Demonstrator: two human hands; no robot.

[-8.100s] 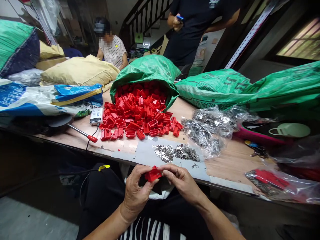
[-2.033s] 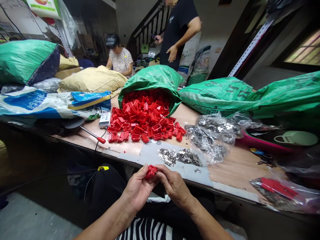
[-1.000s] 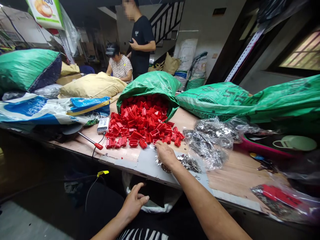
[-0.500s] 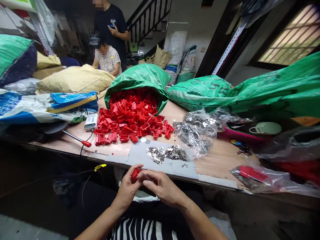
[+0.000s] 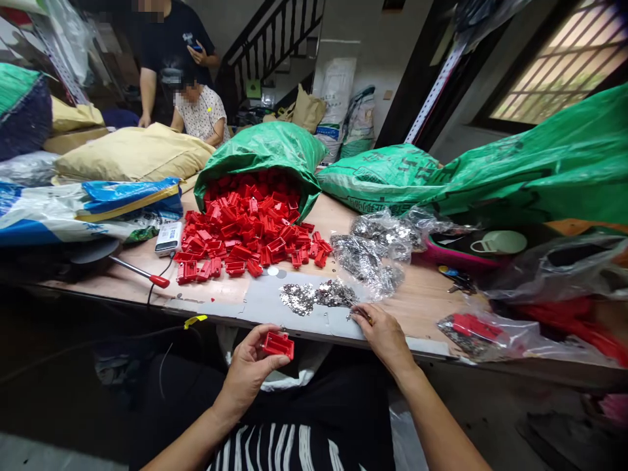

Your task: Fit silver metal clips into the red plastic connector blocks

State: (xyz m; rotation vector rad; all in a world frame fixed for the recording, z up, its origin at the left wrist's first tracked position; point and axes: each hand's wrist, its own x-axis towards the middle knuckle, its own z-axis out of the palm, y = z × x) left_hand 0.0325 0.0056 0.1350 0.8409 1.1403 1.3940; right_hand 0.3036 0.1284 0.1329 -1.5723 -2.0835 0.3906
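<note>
In front of my lap, my left hand (image 5: 248,367) grips a small red plastic case (image 5: 279,347) by its end, its hollow side facing me. My right hand (image 5: 386,335) reaches to the table's front edge, thumb and fingers pinched together over a grey mat (image 5: 265,302). What they pinch is too small to make out. Beside those fingers lie two small heaps of thin metal pieces, one of shiny plates (image 5: 297,299), the other of darker parts (image 5: 336,294). Behind the mat, many more red cases (image 5: 245,226) spill from a green sack (image 5: 279,140).
Clear bags of metal parts (image 5: 366,265) lie right of the heaps. A red-tipped lever (image 5: 157,281) and a white device (image 5: 168,238) are at left. Green sacks (image 5: 530,163) line the right. Two people, one seated (image 5: 202,114), one standing (image 5: 171,46), are beyond the table.
My hands were together at the red case. My right hand has moved away, right and forward, to the mat, while my left hand keeps the case, now turned hollow side toward me.
</note>
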